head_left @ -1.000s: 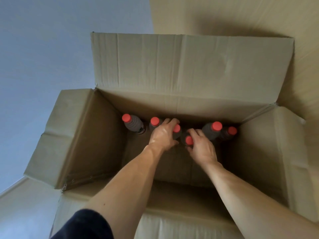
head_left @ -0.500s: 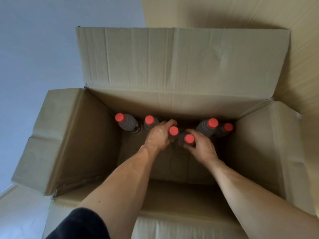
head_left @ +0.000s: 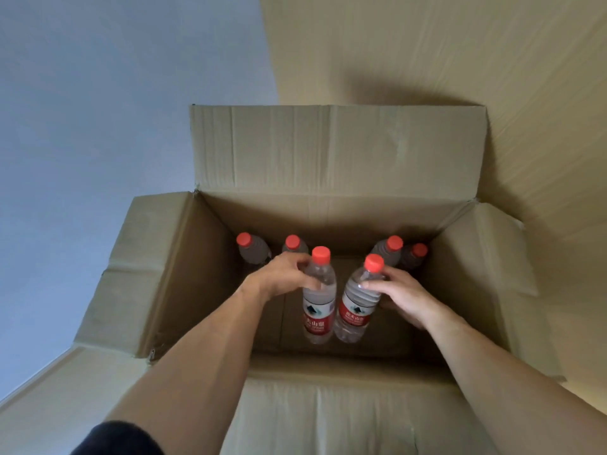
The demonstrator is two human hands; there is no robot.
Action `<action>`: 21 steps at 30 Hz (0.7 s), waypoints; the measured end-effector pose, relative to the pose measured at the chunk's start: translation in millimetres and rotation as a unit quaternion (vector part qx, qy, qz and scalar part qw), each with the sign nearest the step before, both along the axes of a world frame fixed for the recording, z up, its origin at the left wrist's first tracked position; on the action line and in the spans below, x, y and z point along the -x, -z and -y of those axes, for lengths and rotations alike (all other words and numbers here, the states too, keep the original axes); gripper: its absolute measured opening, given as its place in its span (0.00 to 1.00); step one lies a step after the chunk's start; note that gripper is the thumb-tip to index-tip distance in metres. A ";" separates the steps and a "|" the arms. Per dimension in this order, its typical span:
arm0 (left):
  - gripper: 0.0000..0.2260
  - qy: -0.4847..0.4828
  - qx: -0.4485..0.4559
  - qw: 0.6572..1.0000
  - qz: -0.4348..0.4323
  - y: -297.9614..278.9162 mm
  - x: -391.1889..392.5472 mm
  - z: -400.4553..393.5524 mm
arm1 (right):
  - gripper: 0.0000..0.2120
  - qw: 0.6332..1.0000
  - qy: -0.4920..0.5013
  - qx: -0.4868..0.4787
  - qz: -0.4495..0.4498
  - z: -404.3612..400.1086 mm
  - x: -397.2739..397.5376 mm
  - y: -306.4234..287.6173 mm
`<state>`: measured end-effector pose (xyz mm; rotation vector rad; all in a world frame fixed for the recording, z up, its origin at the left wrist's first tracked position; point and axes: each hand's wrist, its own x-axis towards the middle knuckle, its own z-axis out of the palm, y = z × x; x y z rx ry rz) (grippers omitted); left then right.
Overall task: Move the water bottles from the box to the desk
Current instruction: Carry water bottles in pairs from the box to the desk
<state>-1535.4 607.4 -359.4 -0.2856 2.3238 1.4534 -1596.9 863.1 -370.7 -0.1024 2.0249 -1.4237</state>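
Observation:
An open cardboard box (head_left: 335,224) fills the middle of the view. My left hand (head_left: 279,275) grips the neck of a clear water bottle (head_left: 319,307) with a red cap and red label, raised above the box floor. My right hand (head_left: 399,295) holds a second such bottle (head_left: 356,307) beside it. Several more red-capped bottles stand along the far wall of the box: two at the left (head_left: 251,249) and two at the right (head_left: 391,249). Their lower parts are hidden in shadow.
The box flaps stand open: a tall one at the back (head_left: 335,149), one on the left (head_left: 138,274), one on the right (head_left: 486,284), one near me (head_left: 328,418). A pale blue wall (head_left: 98,126) is at the left and a beige surface (head_left: 460,44) lies behind the box.
Both hands closed on the two middle bottles and lifted them up toward me, so their labels now show. The view tilted, and the box sits lower in the frame.

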 end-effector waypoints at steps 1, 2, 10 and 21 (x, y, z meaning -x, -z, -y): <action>0.24 -0.034 -0.038 0.999 0.017 6.5 1.0 1.4 | 0.13 1.000 -0.002 0.010 0.027 3.5 7.7 5.7; 0.25 -0.070 -0.079 0.994 0.034 14.1 3.1 2.2 | 0.15 0.998 0.001 0.019 0.053 6.9 16.8 12.3; 0.18 -0.278 -0.265 0.912 0.144 86.3 31.0 9.5 | 0.13 0.977 0.058 0.053 0.199 41.6 89.5 93.7; 0.29 -0.349 -0.294 0.859 0.234 161.0 87.9 26.8 | 0.13 0.938 0.031 0.083 0.336 94.4 119.1 165.7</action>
